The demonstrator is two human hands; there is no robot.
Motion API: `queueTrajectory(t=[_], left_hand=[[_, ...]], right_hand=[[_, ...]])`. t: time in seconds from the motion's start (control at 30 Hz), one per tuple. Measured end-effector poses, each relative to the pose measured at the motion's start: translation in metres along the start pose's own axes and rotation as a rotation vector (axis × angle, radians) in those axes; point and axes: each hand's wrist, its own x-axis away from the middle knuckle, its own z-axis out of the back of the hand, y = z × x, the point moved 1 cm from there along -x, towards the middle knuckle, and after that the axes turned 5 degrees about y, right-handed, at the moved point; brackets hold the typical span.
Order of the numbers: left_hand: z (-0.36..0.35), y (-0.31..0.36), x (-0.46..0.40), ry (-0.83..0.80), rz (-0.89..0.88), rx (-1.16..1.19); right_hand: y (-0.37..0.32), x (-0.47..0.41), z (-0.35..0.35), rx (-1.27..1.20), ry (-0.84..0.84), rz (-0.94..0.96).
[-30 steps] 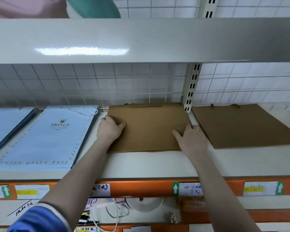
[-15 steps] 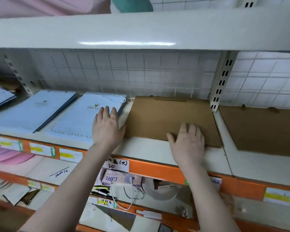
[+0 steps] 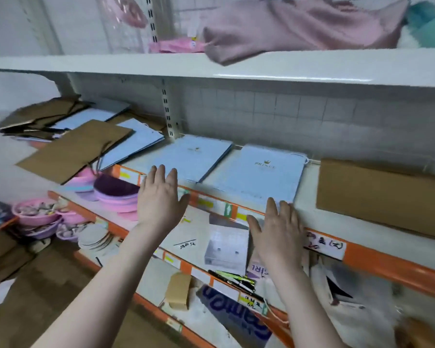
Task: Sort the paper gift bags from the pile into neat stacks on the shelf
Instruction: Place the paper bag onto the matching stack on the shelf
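The white shelf (image 3: 309,194) with an orange front edge carries a messy pile of brown and blue bags (image 3: 68,136) at left, two blue bag stacks (image 3: 256,174) mid-shelf, and a brown stack (image 3: 382,194) at right.

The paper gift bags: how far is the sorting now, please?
Done: a brown bag stack and two light blue bag stacks lie flat on the shelf. In hand: nothing; the left hand and right hand are open in front of the shelf edge. Left: the mixed pile of brown and blue bags at the left end is unsorted.
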Motion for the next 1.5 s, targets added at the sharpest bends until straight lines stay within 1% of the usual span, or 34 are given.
queueTrajectory(t=[0.17, 0.33, 0.53, 0.6, 0.73, 0.8, 0.9, 1.03, 1.13, 1.23, 1.4, 1.5], left_hand=[[0.012, -0.126, -0.005, 0.037, -0.004, 0.006], [0.018, -0.227, -0.024, 0.024, 0.025, -0.004], [0.005, -0.316, -0.063, 0.057, 0.07, -0.01], [-0.004, -0.341, -0.085, 0.07, 0.062, -0.014], [-0.033, -0.386, -0.146, 0.041, 0.021, -0.058], [-0.047, -0.403, -0.18, 0.016, -0.007, -0.071], [-0.063, -0.42, -0.228, -0.045, -0.097, -0.08], [-0.081, -0.432, -0.285, -0.128, -0.191, -0.036], [-0.099, -0.432, -0.32, -0.195, -0.265, 0.001], [-0.119, -0.426, -0.348, -0.258, -0.395, 0.033], [-0.146, -0.419, -0.386, -0.378, -0.635, 0.038], [-0.154, -0.417, -0.403, -0.423, -0.694, 0.051]], right_hand=[[-0.12, 0.021, -0.043, -0.034, 0.024, 0.039], [-0.212, 0.021, -0.074, -0.03, 0.034, 0.069], [-0.293, -0.004, -0.119, -0.03, 0.047, 0.109], [-0.318, -0.019, -0.141, -0.07, 0.08, 0.11], [-0.367, -0.055, -0.184, -0.124, 0.119, 0.104], [-0.389, -0.076, -0.199, -0.13, 0.135, 0.103], [-0.416, -0.101, -0.217, -0.131, 0.152, 0.099], [-0.439, -0.127, -0.234, -0.134, 0.155, 0.075], [-0.449, -0.138, -0.243, -0.104, 0.199, 0.035], [-0.456, -0.144, -0.25, -0.048, 0.206, 0.006], [-0.462, -0.154, -0.257, 0.01, 0.167, -0.029], [-0.465, -0.161, -0.261, 0.056, 0.129, -0.032]])
